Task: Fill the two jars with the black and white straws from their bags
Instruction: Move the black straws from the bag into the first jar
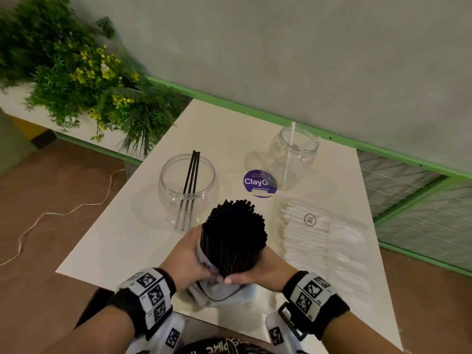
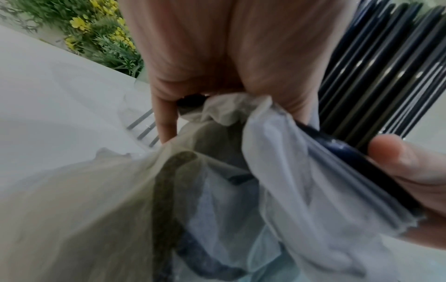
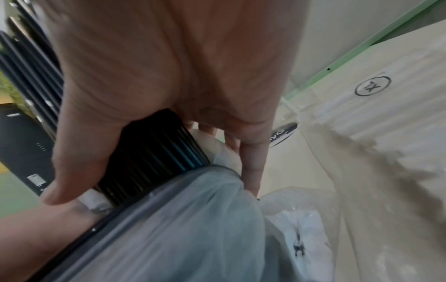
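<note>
Left hand (image 1: pixel 187 259) and right hand (image 1: pixel 265 265), lower centre of frame: both wrapped around the bundle of black straws (image 1: pixel 233 233), which stands half out of its crumpled plastic bag (image 1: pixel 222 292). Beyond, centre-left: clear jar (image 1: pixel 188 186) holding three black straws; upper right: second jar (image 1: pixel 293 154) with one white straw; right edge: bag of white straws (image 1: pixel 324 241) lying flat. Advised handling: keep the bundle squeezed tight while peeling the bag down, else straws likely splay.

Soft, even, perhaps indoor light, faint shadows, wide-angle bending at edges, wrist views close and motion-blurred
</note>
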Available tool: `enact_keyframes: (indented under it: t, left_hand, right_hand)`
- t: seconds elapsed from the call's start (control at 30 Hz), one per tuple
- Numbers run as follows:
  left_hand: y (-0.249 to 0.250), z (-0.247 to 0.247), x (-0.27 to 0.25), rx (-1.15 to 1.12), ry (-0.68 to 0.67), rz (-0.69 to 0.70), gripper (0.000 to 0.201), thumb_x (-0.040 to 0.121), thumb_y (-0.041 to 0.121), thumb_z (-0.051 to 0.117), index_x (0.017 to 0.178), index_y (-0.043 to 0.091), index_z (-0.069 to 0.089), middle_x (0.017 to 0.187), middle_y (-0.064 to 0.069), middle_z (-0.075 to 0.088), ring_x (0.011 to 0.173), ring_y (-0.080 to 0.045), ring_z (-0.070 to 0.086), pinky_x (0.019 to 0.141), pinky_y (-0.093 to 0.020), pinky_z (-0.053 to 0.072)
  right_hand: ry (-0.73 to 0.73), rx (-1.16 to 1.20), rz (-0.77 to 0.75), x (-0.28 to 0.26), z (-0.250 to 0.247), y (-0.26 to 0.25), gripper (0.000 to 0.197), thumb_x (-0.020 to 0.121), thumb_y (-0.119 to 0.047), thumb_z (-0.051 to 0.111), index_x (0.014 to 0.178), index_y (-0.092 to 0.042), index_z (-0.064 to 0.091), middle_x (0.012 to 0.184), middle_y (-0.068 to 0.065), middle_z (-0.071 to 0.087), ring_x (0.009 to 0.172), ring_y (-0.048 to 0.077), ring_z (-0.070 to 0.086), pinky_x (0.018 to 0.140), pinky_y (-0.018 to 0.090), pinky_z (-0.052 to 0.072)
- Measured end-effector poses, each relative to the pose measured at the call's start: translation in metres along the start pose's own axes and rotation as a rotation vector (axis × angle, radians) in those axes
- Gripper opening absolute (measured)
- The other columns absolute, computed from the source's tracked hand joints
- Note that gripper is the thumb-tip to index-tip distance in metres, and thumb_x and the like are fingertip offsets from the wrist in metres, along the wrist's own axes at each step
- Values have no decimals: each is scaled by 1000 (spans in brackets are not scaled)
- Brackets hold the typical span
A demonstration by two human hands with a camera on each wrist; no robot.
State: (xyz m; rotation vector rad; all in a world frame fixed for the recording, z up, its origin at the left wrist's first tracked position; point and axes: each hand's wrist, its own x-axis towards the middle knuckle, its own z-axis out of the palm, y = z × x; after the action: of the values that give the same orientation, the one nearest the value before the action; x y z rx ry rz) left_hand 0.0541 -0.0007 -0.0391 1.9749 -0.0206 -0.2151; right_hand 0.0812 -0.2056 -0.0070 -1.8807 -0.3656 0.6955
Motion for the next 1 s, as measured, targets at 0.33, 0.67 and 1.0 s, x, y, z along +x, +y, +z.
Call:
enact_keyframes:
  t: [0.33,0.67,1.0]
  left_hand:
    - [-14,-55,-29,-135,-19,-106,87,39,36,90,116,20,53,95,21,69,94,3,63,81,-23,52]
    - [-52,-150,-40,-137,268,-149,74,51,6,92,102,40,52,90,29,68,88,14,60,75,-8,46]
    - [-78,-186,-32,-256,338,-190,63,48,26,87,104,13,64,94,1,71,91,-12,66,73,-27,51]
  right_hand:
    - [-95,35,-13,21,34,-36,55,67,-4,85,111,-25,60,101,-20,69,104,-2,61,88,15,46]
    - [273,183,-95,70,113,-55,43,68,-6,86,105,-16,67,100,-5,72,98,0,66,82,13,48]
    - [488,118,-186,87,138,-71,25,74,-18,81,95,-27,72,92,-6,74,92,10,69,82,37,56]
